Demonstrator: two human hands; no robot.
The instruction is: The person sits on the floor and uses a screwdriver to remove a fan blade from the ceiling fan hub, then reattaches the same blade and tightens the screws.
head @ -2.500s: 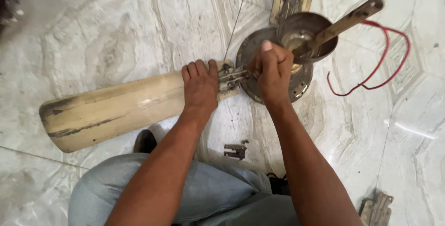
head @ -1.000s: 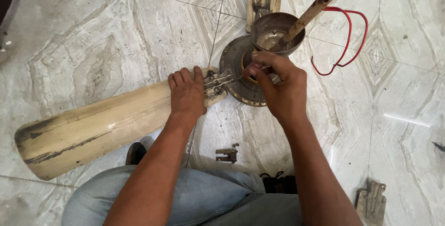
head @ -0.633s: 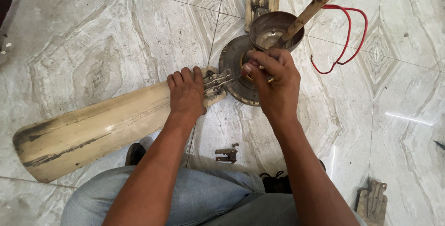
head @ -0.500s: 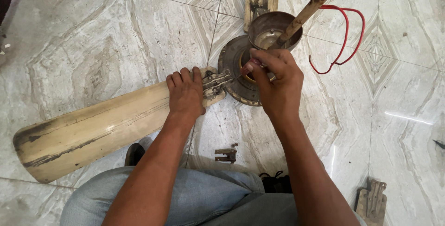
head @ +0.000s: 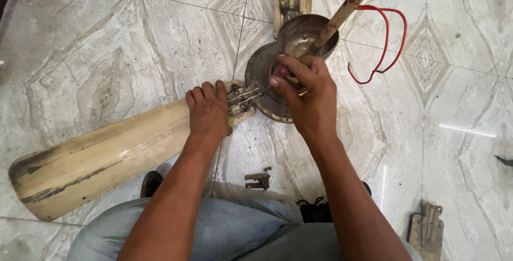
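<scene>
Stretching from the lower left toward the centre of the frame, a long cream-coloured, grime-streaked metal fan blade [head: 101,159] is lying on the pale marbled floor tiles [head: 107,52]. The left hand [head: 208,114] is pressing flat on its inner end, fingers together and gripping nothing, just beside the blade's grey metal bracket [head: 243,98]. That bracket is looking attached to the round, dark, dusty fan motor housing [head: 263,71] at centre, so by my judgement this blade is not yet off. Over the housing, the right hand [head: 304,98] is pinching a small red-handled tool [head: 281,71] in its fingertips. Below centre, a loose small grey bracket [head: 258,179] is lying apart, suggesting some dismantling is done. Toward the upper right, a brass-coloured downrod [head: 342,15], its cup-shaped canopy [head: 299,33] and a looping red wire [head: 387,41] are crowding the hand. A second bracket [head: 426,229] is sitting at the lower right.
</scene>
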